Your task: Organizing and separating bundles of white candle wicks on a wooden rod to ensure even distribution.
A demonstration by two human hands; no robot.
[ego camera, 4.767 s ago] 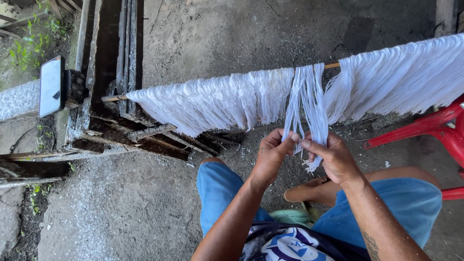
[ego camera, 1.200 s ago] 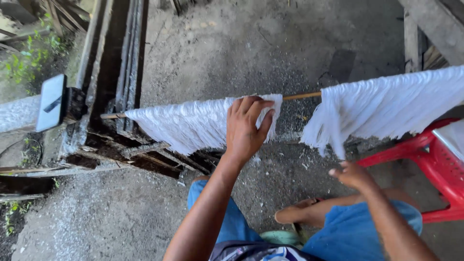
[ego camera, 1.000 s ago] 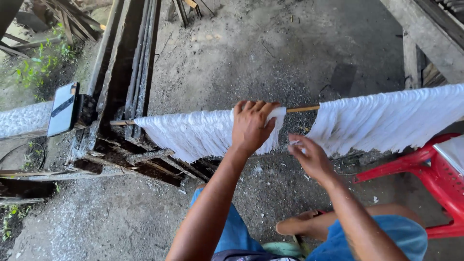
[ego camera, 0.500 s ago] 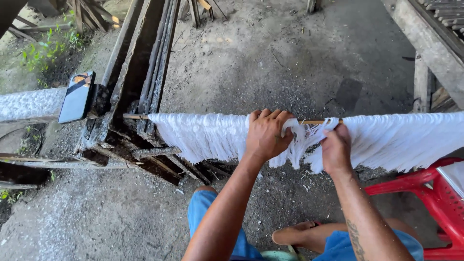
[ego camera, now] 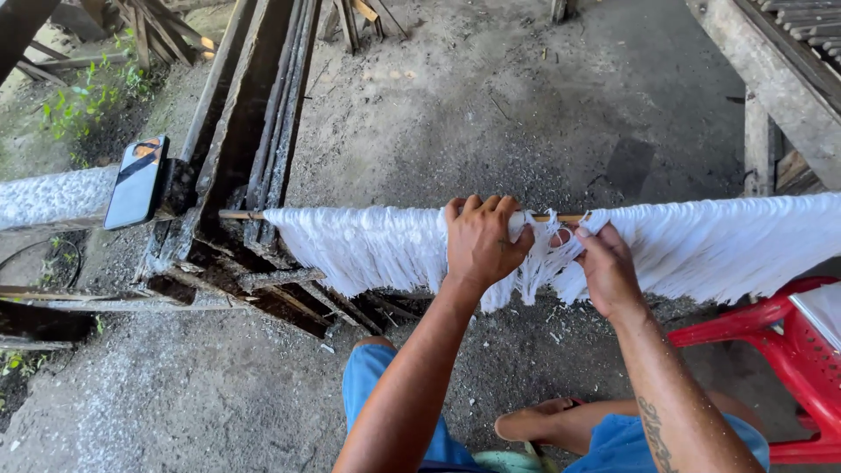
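A thin wooden rod [ego camera: 550, 217] runs across the view with white noodle-like strands [ego camera: 368, 245] draped over it in two long masses. My left hand [ego camera: 480, 241] is closed over the rod and the right end of the left mass. My right hand [ego camera: 604, 267] pinches a small bunch of strands [ego camera: 547, 256] pulled out of the right mass [ego camera: 727, 245], in the gap between the two. The rod's left end rests on a dark wooden frame [ego camera: 236, 166].
A phone [ego camera: 136, 182] stands propped at the left beside the frame. A red plastic chair [ego camera: 780, 337] stands at the lower right, under the strands. A wooden bench leg [ego camera: 760, 140] rises at the upper right. The ground is grey concrete; my knees in blue shorts sit below.
The separate bunch held in both hands earlier is gone. My left hand rose and clamped onto the rod; my right hand came up from my knee and took strands at the gap.
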